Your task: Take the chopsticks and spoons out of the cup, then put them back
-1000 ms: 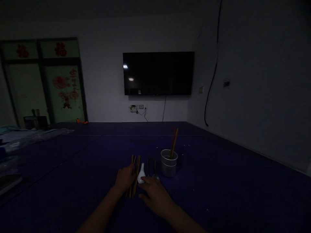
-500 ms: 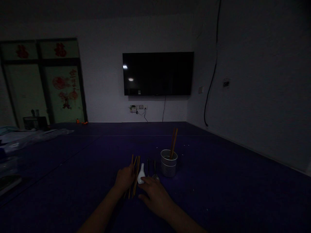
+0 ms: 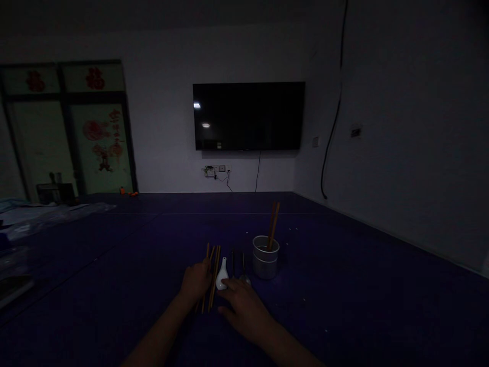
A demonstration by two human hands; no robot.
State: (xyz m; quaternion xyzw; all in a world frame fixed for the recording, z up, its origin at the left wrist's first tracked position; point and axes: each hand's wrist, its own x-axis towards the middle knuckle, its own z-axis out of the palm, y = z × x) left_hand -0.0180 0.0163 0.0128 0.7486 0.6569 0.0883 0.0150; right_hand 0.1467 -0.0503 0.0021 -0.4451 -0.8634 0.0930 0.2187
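My left hand (image 3: 196, 280) has its fingers curled at several wooden chopsticks (image 3: 215, 275) lying lengthwise on the dark blue surface; its fingertips are partly hidden, and one chopstick sticks out beyond them. Right of the chopsticks lies a white ceramic spoon (image 3: 222, 275). My right hand (image 3: 244, 310) is low over its near end, fingers stretched out and thumb apart, with the index fingertip at the spoon's bowl. Beyond these fingers lie two metal spoons (image 3: 244, 278), their near ends partly covered. A metal cup (image 3: 265, 262) stands to the right, with two chopsticks (image 3: 273, 227) leaning in it.
The dark blue surface (image 3: 344, 290) reaches to the walls, with small white specks on it. Clear plastic wrapping (image 3: 57, 219) lies at the left. A television (image 3: 249, 117) hangs on the back wall, and a black cable (image 3: 331, 137) runs down the right wall.
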